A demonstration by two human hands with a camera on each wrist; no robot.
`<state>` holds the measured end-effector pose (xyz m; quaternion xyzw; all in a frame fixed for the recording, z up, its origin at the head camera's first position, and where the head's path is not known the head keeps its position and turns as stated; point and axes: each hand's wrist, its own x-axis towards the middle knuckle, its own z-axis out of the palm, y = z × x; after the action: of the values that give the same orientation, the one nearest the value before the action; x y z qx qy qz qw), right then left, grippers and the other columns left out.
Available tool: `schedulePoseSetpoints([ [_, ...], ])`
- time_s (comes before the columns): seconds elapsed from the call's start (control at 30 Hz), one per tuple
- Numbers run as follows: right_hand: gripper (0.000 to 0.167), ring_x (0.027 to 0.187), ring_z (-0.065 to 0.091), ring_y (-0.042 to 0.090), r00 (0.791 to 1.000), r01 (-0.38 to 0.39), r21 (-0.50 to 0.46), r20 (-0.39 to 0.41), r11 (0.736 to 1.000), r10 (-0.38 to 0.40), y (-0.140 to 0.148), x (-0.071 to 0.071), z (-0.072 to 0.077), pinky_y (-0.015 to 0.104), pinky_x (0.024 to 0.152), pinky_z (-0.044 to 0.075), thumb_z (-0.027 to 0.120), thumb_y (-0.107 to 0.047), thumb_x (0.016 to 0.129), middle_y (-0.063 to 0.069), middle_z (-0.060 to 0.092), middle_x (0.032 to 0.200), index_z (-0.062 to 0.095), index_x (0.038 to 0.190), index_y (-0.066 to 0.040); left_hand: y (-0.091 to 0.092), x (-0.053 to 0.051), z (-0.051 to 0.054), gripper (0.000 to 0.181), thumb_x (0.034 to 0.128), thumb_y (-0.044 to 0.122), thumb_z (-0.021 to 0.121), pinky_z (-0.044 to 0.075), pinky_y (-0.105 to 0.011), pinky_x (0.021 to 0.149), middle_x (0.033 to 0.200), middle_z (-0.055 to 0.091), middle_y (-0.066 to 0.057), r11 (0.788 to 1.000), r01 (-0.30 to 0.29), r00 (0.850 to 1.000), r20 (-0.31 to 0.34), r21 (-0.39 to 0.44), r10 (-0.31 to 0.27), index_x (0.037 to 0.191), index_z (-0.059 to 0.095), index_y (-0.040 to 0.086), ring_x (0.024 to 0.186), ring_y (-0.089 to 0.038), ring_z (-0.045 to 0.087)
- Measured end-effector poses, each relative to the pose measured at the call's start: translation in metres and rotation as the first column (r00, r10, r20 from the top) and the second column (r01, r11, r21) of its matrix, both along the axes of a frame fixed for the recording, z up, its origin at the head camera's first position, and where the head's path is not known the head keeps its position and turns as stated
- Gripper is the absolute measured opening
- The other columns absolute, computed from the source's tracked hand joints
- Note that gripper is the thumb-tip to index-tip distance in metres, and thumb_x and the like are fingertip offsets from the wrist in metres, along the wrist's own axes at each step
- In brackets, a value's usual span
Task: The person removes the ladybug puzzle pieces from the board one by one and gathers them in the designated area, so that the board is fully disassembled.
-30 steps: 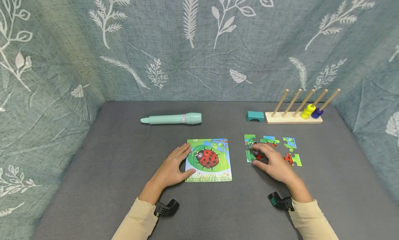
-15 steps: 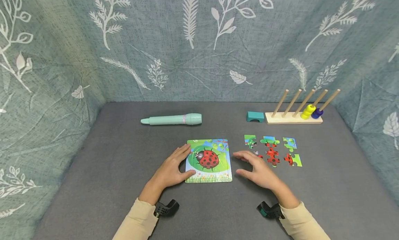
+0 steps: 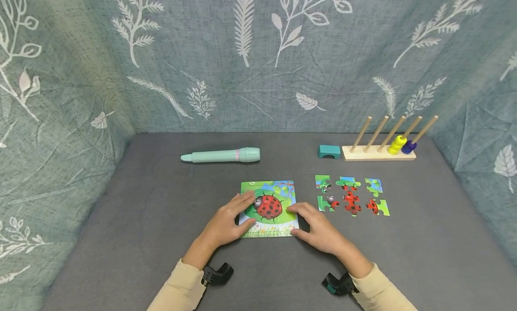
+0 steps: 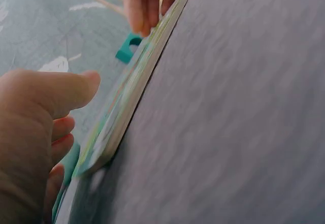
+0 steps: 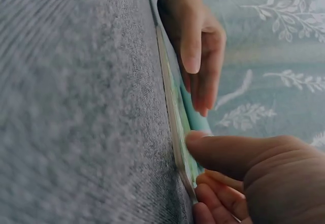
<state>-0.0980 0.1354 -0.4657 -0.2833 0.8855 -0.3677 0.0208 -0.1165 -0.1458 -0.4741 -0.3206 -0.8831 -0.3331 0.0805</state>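
“Left grip (image 3: 227, 220) and right grip (image 3: 318, 230) lie relaxed, unclosed, over opposite edges of the ladybird board (image 3: 269, 208), lower centre of the frame. How should we steady it?”

“We should press evenly, flat against the surface (image 3: 266, 275).”

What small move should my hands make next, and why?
I'd probably steady the ladybug board from both sides: the left hand is at its left edge, the right hand at its right, and it lies flat on the table, with six puzzle pieces apart to the right.
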Motion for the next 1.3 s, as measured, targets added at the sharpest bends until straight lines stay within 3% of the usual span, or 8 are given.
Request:
schedulePoseSetpoints([
  [0.2,0.049,0.121,0.050,0.024,1.000,-0.022,0.037,-0.010,0.999,0.022,-0.001,0.000,-0.002,0.046,0.099,0.047,0.072,-0.016,0.084,0.008,0.053,0.130,0.055,0.128,-0.007,0.015,0.009,0.000,0.052,0.0839,0.021,0.072,0.040,-0.040,0.111,0.134,0.057,-0.011,0.997,0.070,0.997,-0.034,-0.008,-0.071,0.130,0.058,0.001,0.127,-0.026,0.052],
  [0.5,0.043,0.121,0.050,0.025,0.999,-0.046,0.044,-0.020,0.998,0.046,-0.001,-0.002,-0.004,0.046,0.098,0.047,0.070,-0.016,0.086,0.008,0.052,0.129,0.056,0.125,-0.006,0.027,0.015,0.001,0.044,0.0903,0.024,0.065,0.035,-0.040,0.114,0.135,0.056,-0.006,0.981,0.164,0.986,0.045,-0.108,-0.160,0.132,0.058,0.008,0.128,-0.022,0.051],
  [0.87,0.039,0.123,0.048,0.026,0.999,-0.036,0.056,0.001,0.998,0.036,-0.001,-0.001,-0.001,0.047,0.100,0.046,0.070,-0.015,0.086,0.008,0.051,0.130,0.058,0.122,-0.005,0.027,0.013,0.000,0.042,0.0916,0.027,0.063,0.034,-0.038,0.115,0.137,0.054,-0.005,0.977,0.174,0.984,0.066,-0.125,-0.167,0.130,0.059,0.010,0.130,-0.018,0.048],
  [1.3,0.045,0.116,0.052,0.023,0.998,0.063,-0.011,-0.008,0.998,-0.063,-0.007,0.003,-0.004,0.044,0.098,0.048,0.079,-0.007,0.075,0.005,0.054,0.121,0.056,0.114,-0.009,0.027,0.013,0.000,0.041,0.0895,0.025,0.066,0.035,-0.038,0.114,0.135,0.056,-0.006,0.979,0.181,0.983,0.051,-0.094,-0.176,0.127,0.062,0.008,0.128,-0.020,0.051],
])
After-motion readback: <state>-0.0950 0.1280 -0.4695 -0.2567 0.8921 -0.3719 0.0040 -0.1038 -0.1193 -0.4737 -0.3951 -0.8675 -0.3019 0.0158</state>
